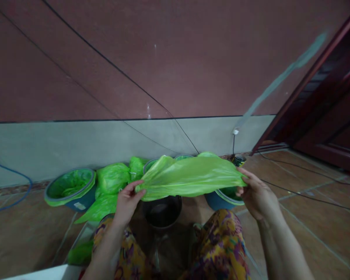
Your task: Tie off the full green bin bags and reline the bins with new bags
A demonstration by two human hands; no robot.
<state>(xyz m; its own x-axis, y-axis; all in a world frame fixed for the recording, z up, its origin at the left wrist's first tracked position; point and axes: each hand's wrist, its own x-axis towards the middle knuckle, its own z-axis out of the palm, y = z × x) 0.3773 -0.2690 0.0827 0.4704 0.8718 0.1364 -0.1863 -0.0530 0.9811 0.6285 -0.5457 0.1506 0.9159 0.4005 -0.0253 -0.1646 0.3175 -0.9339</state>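
Observation:
A bright green plastic bag (192, 177) is stretched out flat in the air between my two hands. My left hand (130, 200) pinches its left end between thumb and fingers. At the right end, my right hand (256, 192) grips the gathered edge. Below the bag, between my knees, a dark round basin (163, 214) sits on the floor, its far side hidden by the bag. Partly covered by the bag's right half is a blue bucket (221, 200) with a green liner.
To the left stands a blue bucket (81, 203) lined in green, beside filled green bags (113, 178) along the wall. A white container (86, 237) is by my left leg. Black cables (306, 196) cross the tiles at right, and a blue hose (20, 179) lies far left.

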